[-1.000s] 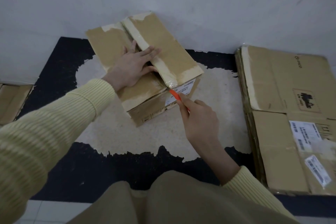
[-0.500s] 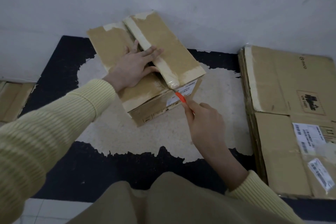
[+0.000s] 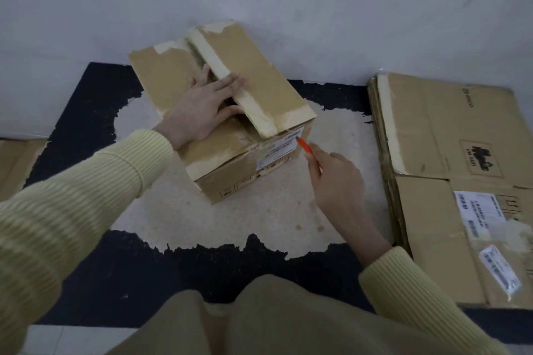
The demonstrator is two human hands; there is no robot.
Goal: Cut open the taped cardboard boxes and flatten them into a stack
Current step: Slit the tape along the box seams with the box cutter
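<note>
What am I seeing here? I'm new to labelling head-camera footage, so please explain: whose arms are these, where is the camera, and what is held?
No machine: these are one person's bare hands, filmed by one wide-angle camera worn on the head, looking down. The left hand lies flat on a taped cardboard box, across the gap between its top flaps. The right hand holds a thin orange cutter, its tip at the box's front top edge by a white label. The box stands on a worn dark mat. To the right lies a stack of flattened boxes.
</note>
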